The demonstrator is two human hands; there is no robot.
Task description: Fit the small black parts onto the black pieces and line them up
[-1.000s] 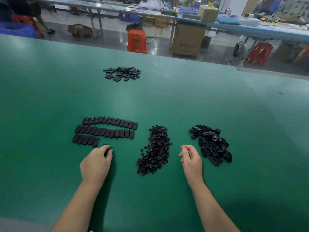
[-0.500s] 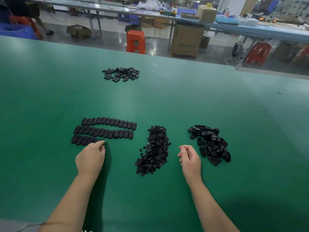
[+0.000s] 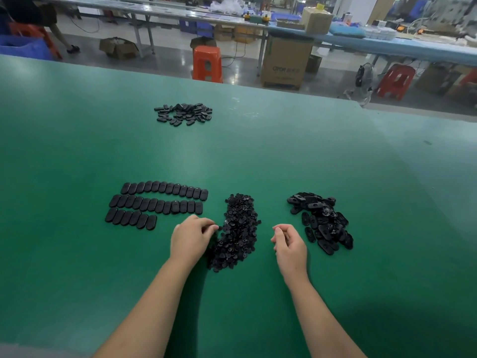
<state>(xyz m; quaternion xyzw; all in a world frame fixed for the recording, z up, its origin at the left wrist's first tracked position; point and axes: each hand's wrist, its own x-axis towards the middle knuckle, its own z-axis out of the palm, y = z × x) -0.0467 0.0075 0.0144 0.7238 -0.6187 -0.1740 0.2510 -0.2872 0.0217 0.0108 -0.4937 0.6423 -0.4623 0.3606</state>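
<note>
The left hand (image 3: 192, 237) is reaching its curled fingertips into the near left edge of the heap of small black parts (image 3: 238, 229); whether it is pinching one cannot be told. The right hand (image 3: 289, 241) is hovering loosely curled, holding nothing visible, between that heap and the pile of oval black pieces (image 3: 322, 222). Three rows of lined-up pieces (image 3: 157, 204) are lying left on the green table (image 3: 258, 151), with another small pile (image 3: 184, 114) sitting farther back.

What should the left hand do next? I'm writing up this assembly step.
Probably pinch one small part: the left hand has its fingertips at the edge of the pile of small parts, while the right hand waits beside it, loosely curled.
</note>
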